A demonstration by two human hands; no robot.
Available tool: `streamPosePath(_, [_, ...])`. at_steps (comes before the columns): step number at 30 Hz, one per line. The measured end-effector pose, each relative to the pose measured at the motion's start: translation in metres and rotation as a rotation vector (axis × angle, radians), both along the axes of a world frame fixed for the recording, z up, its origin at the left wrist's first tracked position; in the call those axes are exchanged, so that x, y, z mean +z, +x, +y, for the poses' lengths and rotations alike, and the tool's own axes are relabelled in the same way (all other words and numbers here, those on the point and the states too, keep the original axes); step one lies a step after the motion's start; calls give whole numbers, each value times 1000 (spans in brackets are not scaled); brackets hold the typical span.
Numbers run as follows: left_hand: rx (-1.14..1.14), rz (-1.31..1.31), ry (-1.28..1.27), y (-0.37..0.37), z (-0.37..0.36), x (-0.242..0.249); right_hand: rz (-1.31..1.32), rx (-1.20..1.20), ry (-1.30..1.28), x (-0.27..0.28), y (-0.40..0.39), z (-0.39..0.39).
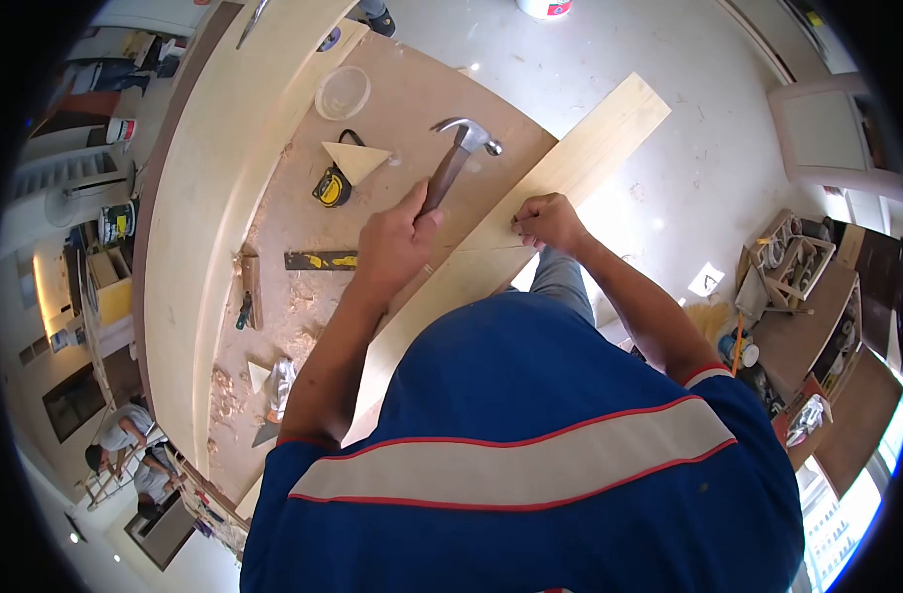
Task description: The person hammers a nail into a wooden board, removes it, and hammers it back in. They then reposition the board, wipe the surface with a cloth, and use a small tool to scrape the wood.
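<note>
My left hand (400, 242) is wrapped round the dark handle of a claw hammer (454, 166), whose metal head is raised above the brown worktop. Over a pale wooden plank (604, 128), my right hand (552, 223) is closed in a pinch, its fingertips close to the wood. Something small and dark shows at those fingertips, too small to name. A pencil-like line crosses the plank beside this hand. Left of the hammer lie a yellow and black tape measure (331, 188) and a triangular wood offcut (364, 161).
A long curved pale wooden piece (189, 227) runs along the left of the brown worktop (412, 94). On the worktop are a clear round container (343, 93), a black and yellow strip (320, 260) and wood shavings. Two people (135, 435) are far left. Shelves with tools (797, 257) stand right.
</note>
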State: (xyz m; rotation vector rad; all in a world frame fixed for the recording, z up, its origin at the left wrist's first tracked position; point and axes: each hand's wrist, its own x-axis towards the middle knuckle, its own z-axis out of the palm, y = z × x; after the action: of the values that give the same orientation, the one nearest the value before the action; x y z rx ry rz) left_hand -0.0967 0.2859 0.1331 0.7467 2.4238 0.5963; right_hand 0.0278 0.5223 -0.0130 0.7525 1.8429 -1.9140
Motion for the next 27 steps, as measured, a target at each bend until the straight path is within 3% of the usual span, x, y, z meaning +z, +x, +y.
streamPosePath(1, [62,15,48,2,1,-6,-4,1,7,1,2,-1])
streamPosePath(4, [-200,14,-59,11,-5,-7,13,27,46,7,-6,2])
streamPosePath(8, [-111,30,-36,14,-9,-1,22,19,14,9,-3,4])
streamPosePath(11, [-46,48,10,27,-23,-13,29,-132,-163,9,-4,12])
streamPosePath(14, [36,-33,87,46,-41,-22,215,-333,-71,-11,-8,13])
streamPosePath(15, [55,-71,80,53,-48,-31,242,-290,155,-15,-14,11])
streamPosePath(18, [28,-88,95,70,-54,-39,739,-114,1058,-11,-27,4])
streamPosePath(25, [-299,190,191,86,-43,-36,801,180,1305,-27,-25,1])
streamPosePath(27, [-357,182,26,87,-45,-72,745,189,1313,-25,-22,-2])
